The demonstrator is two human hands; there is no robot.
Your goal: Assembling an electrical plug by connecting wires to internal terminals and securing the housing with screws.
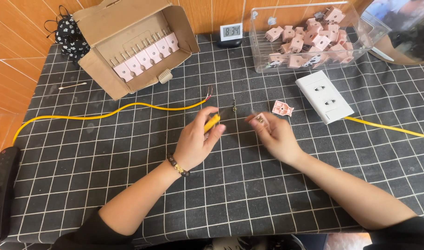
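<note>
My left hand (196, 141) grips a yellow-handled screwdriver (212, 123) whose dark tip reaches toward a small metal piece (234, 108) on the cloth. A small pink plug half (259, 120) is pinched in the fingers of my right hand (275, 135), just right of the screwdriver tip. Another pink plug cover (282, 108) lies on the cloth a little beyond my right hand. A yellow cable (128, 107) with bared wire ends (208, 94) runs across the cloth to the left.
An open cardboard box (105, 74) holds a row of pink plugs at the back left. A clear bin (260, 58) of pink plug parts stands back right. A white socket block (324, 95), a small clock (231, 31) and a black remote (1, 194) are nearby.
</note>
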